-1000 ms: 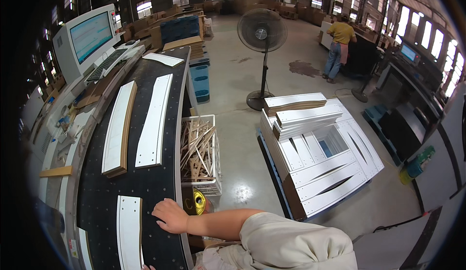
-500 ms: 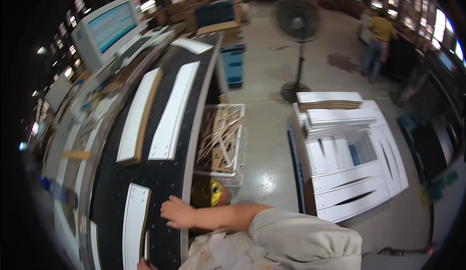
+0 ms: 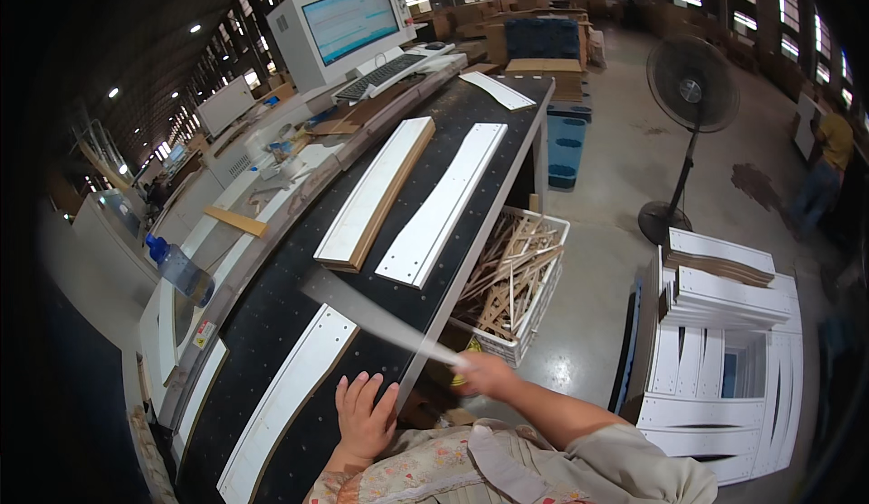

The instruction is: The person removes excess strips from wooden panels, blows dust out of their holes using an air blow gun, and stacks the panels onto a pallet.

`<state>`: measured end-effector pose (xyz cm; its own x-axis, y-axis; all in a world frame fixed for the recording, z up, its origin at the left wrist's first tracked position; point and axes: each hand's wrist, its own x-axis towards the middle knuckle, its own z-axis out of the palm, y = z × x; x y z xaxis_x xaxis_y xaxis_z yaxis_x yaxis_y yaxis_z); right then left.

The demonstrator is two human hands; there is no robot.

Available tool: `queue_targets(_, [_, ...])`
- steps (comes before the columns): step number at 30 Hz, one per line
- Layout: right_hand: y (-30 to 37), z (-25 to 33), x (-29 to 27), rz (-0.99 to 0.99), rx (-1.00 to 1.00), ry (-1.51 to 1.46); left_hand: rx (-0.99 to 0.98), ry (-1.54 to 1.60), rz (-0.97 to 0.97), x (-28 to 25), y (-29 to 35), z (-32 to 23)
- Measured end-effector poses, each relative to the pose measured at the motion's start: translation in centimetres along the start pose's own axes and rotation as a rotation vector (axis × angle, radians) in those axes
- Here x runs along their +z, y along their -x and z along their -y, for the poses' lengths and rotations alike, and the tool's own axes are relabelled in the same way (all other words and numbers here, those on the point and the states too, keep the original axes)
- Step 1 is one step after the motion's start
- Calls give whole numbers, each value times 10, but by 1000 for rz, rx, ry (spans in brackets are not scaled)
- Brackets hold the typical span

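In my right hand [image 3: 489,375] is one end of a long narrow pale strip [image 3: 385,321], blurred by motion, held out over the table edge. The fingers of that hand are closed round it. My left hand [image 3: 367,413] lies with fingers spread on the black table [image 3: 281,332], beside the curved edge of a white board [image 3: 294,395] with small holes. Farther up the table lie a second white wavy board [image 3: 444,205] and a stack of white boards [image 3: 376,192] with brown edges. Another white piece [image 3: 498,90] rests at the far end.
A white crate [image 3: 520,345] full of thin offcuts stands beside the table, right of it. Stacked white boards [image 3: 697,413] are on the floor to the right, with a standing fan [image 3: 690,92] behind. A computer [image 3: 348,24] and a bottle [image 3: 181,268] are on the left. Farther off is a person [image 3: 828,146].
The view has swung left. My right hand has gone from lying on the table's edge to gripping the strip. My left hand now rests spread beside the near board.
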<state>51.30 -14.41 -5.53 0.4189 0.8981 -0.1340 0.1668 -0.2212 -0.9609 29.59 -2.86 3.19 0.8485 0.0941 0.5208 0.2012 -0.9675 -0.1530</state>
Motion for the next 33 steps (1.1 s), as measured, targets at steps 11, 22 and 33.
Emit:
queue_targets(11, [37,-264,-64,-507,703,-811,-464,-3,515,70,-5,7])
queue_targets(22, [19,-303,-102,-422,625,-22,-472,-20,492,70,-3,4])
queue_targets(33, [-44,-307,-71,-418,705,-97,-439,-32,429,68,-2,2])
